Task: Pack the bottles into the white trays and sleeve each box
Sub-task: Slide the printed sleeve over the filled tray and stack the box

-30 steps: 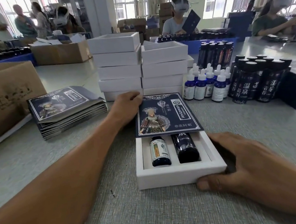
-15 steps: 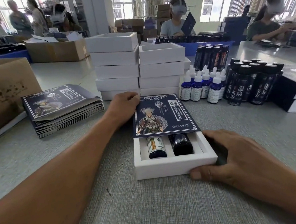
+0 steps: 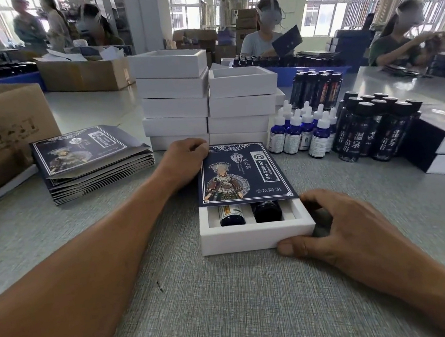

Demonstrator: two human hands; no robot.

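Now the white tray is lying on the near table, two bottles showing beneath the dark sleeve; the right hand is gripping its near right corner, the left hand curling on the sleeve's far left corner

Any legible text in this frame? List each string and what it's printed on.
"苗阿姐": bottom right of the dark sleeve being slid over the white tray.
"通元套": top of that sleeve, beside the figure.
"温泉" and "苗谷": labels of the tall black bottles at right.
Boxed vertical line on the sleeve: too stylised to read.
Dropper bottles, stack of sleeves, cardboard box, bottles in the tray: print blurred or too small.
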